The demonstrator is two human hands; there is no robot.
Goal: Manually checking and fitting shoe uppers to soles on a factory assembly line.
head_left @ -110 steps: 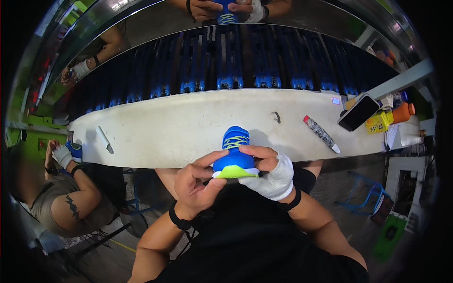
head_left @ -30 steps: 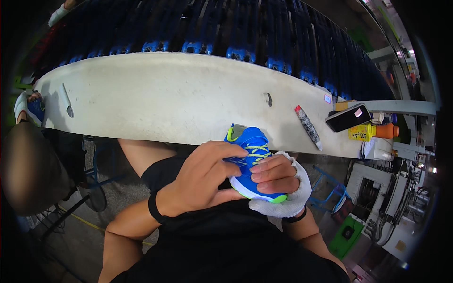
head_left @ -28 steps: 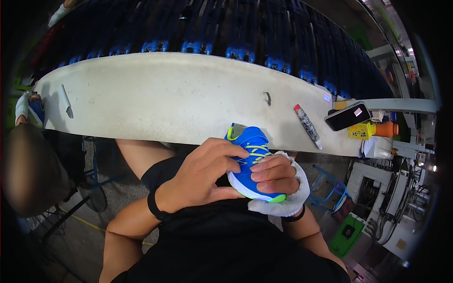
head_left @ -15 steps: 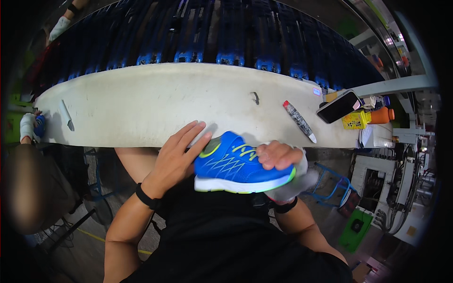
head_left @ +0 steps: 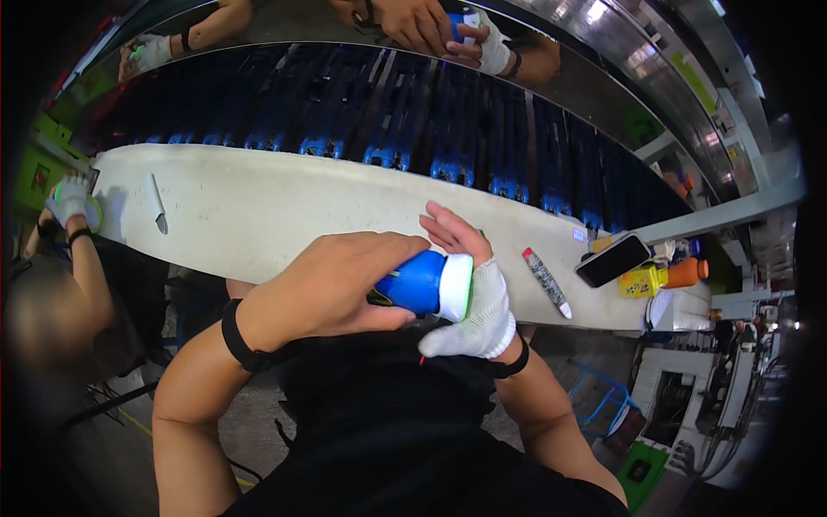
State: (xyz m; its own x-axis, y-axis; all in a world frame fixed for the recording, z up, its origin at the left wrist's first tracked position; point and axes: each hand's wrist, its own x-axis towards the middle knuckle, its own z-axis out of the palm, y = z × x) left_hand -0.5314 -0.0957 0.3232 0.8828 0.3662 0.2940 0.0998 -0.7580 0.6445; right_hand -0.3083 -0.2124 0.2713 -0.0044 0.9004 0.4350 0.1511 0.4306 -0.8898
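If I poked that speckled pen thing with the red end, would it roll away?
The speckled pen thing might well roll, because its long body looks rounded. It's probably stiff, since it lies straight on the table, and likely light, being so slim.

Head fisheye cam looks down/fwd, close over worktop (head_left: 233, 202)

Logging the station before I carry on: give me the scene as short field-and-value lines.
Left grip: bare, closed on the blue shoe
Right grip: white-gloved, open, beside the shoe's white sole; contact unclear
Pale worktop, left: white-handled knife-like tool
Worktop, right: red-ended patterned marker, dark-screened phone, yellow container, orange bottle
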